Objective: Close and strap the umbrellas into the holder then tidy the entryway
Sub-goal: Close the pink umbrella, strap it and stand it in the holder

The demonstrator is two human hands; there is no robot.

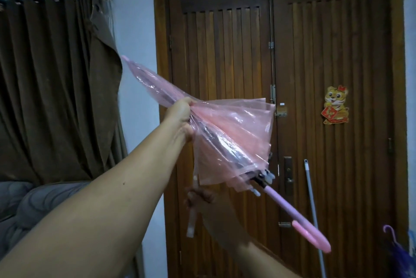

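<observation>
Pink umbrella (225, 133), tip at 10 o'clock: my left hand (182, 118) clenched round canopy mid-way, right hand (200, 196) pinching strap (192, 219); risk: loose folds w/ slack grip balloon, strap slips.

Hardly any writing shows here. The one sign is a tiger sticker (336, 104) on the right leaf of the wooden door (315, 52): the cartoon tiger holds a red diamond with a gold character on it (too small and blurred to read). No brand, number or label can be made out anywhere else.
</observation>
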